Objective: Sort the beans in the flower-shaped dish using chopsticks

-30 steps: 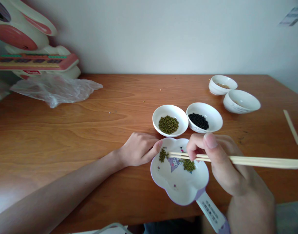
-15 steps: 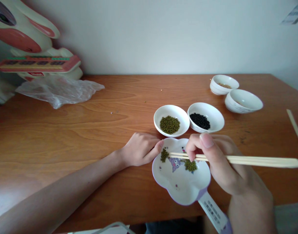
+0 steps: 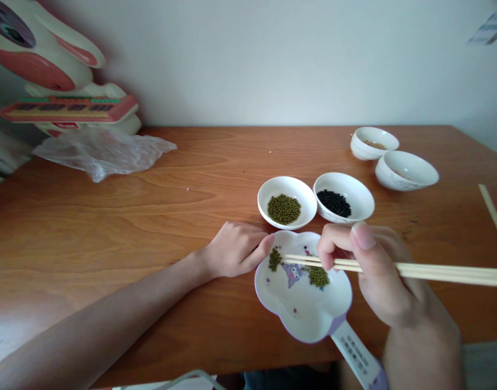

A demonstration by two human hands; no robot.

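Right hand [image 3: 378, 276] closed round chopsticks [image 3: 431, 270]; green beans [image 3: 275, 259] just beyond tips; left hand [image 3: 238, 250] steadies dish [image 3: 303, 303].

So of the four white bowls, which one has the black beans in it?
The right-hand bowl of the nearer pair, beside the bowl of green beans; only it shows black beans.

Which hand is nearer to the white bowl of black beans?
Right. The right hand, holding pale wooden chopsticks, is in front of the bowl; the left hand is farther left, at the rim of the white flower-shaped dish.
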